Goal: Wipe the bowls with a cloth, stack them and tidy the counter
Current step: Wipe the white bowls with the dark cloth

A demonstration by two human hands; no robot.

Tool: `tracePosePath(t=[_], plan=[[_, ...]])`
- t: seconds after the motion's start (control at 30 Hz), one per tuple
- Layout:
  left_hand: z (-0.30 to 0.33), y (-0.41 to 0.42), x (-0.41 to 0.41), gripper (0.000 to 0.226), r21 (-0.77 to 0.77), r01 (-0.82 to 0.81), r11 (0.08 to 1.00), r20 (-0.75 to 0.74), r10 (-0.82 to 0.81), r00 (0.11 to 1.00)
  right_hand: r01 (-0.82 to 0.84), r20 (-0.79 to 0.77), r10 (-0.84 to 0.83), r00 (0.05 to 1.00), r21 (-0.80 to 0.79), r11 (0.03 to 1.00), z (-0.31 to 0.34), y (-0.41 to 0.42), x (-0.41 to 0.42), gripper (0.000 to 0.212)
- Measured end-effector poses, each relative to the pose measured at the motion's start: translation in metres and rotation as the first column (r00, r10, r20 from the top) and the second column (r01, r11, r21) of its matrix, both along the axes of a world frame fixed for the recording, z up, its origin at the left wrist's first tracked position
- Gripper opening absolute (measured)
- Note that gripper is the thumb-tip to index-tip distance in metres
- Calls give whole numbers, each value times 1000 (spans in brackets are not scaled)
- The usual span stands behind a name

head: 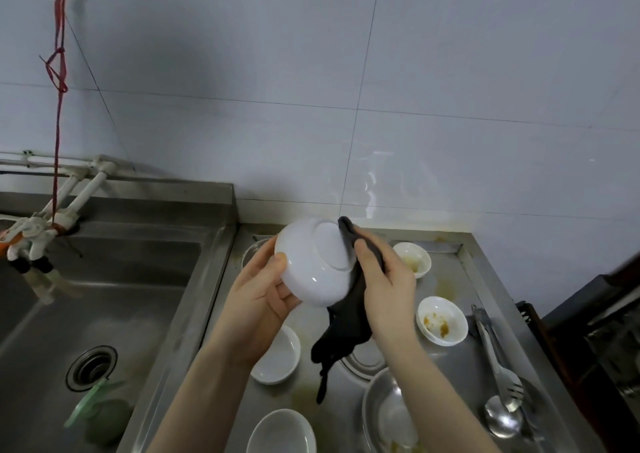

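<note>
My left hand (pixel 261 291) grips a white bowl (pixel 311 262) above the counter, its base turned toward me. My right hand (pixel 384 286) holds a dark cloth (pixel 346 328) against the bowl's right side; the cloth's tail hangs down below the hands. On the steel counter (pixel 450 366) stand two small white bowls with orange stains, one at the back (pixel 414 258) and one to the right (pixel 441 319). Two clean-looking white bowls sit lower left, one under my left arm (pixel 278 357) and one at the bottom edge (pixel 282 432).
A steel sink (pixel 86 300) with a drain and a green item lies to the left, taps above it. A metal bowl (pixel 388 414) sits at the lower right, with steel tongs (pixel 495 352) and a ladle (pixel 502 418) beside it. Orange smears mark the counter. A tiled wall stands behind.
</note>
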State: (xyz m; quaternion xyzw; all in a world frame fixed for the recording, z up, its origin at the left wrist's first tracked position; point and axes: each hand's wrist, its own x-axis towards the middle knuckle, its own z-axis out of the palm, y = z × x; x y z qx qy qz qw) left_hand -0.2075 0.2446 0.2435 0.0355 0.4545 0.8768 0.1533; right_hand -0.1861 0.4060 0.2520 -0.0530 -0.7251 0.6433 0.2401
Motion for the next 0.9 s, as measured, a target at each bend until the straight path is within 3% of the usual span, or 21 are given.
tracePosePath(t=[0.1, 0.2, 0.33, 0.4, 0.43, 0.53, 0.6, 0.7, 0.77, 0.83, 0.9], plan=[[2, 4, 2, 47, -83, 5, 997, -42, -8, 999, -109, -73, 127, 989, 212, 971, 13, 3, -7, 28], [2, 10, 0, 42, -24, -35, 999, -21, 35, 999, -117, -200, 284, 938, 588, 800, 8, -3, -3, 29], [1, 10, -2, 44, 83, -44, 996, 17, 43, 999, -3, -307, 394, 866, 785, 619, -12, -9, 6, 32], [-1, 12, 2, 44, 24, -32, 999, -6, 32, 999, 11, -295, 334, 895, 763, 646, -14, -8, 5, 34], [-1, 13, 4, 45, -31, -23, 999, -25, 22, 999, 7, -263, 250, 932, 701, 713, -12, -7, 1, 34], [-5, 14, 10, 46, -196, 2, 981, -63, -15, 998, -33, -9, 39, 999, 361, 932, 2, 2, -18, 29], [-4, 13, 10, 46, -223, 6, 975, -49, -17, 999, -84, 67, 65, 996, 332, 939, 6, 7, -23, 25], [0, 16, 8, 50, -153, 51, 987, 43, -45, 998, -144, -34, 202, 979, 590, 794, -1, -2, -14, 28], [0, 17, 6, 55, -24, 49, 999, 164, -45, 985, -127, -99, 325, 941, 784, 608, -13, -8, -7, 31], [-1, 14, 3, 59, 120, 24, 992, 258, -54, 965, -63, -150, 403, 903, 881, 468, -25, -9, -3, 30], [1, 12, -1, 62, 166, 3, 986, 307, -54, 950, 3, -208, 443, 872, 908, 419, -35, -5, 3, 29]])
